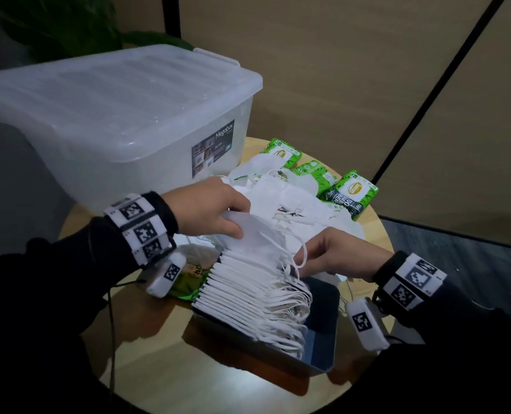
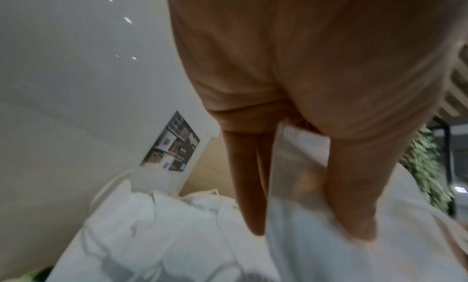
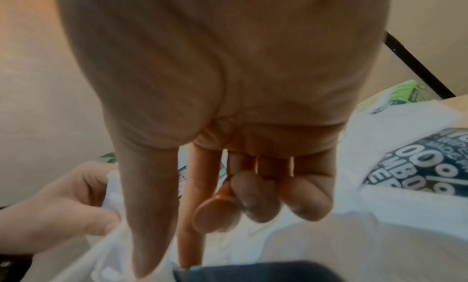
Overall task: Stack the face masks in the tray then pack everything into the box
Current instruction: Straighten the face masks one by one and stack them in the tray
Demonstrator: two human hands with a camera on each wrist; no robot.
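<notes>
A dark tray [image 1: 323, 339] on the round table holds a row of white face masks [image 1: 248, 291] with their ear loops hanging to the right. My left hand [image 1: 233, 222] pinches one more white mask [image 1: 260, 237] just above the far end of that row. In the left wrist view the thumb and fingers of that hand [image 2: 307, 229] clamp the mask [image 2: 316, 256]. My right hand [image 1: 300, 259] pinches the mask's ear loop between thumb and forefinger. Behind lies a heap of loose masks [image 1: 281, 195]. The clear lidded box [image 1: 114, 115] stands at the back left, lid on.
Several green wipe packs [image 1: 355, 192] lie at the table's far right beside the loose masks, and another green pack [image 1: 188, 282] sits under my left wrist. The table's wooden edge [image 1: 146, 392] curves close in front. A dark floor and a partition wall lie to the right.
</notes>
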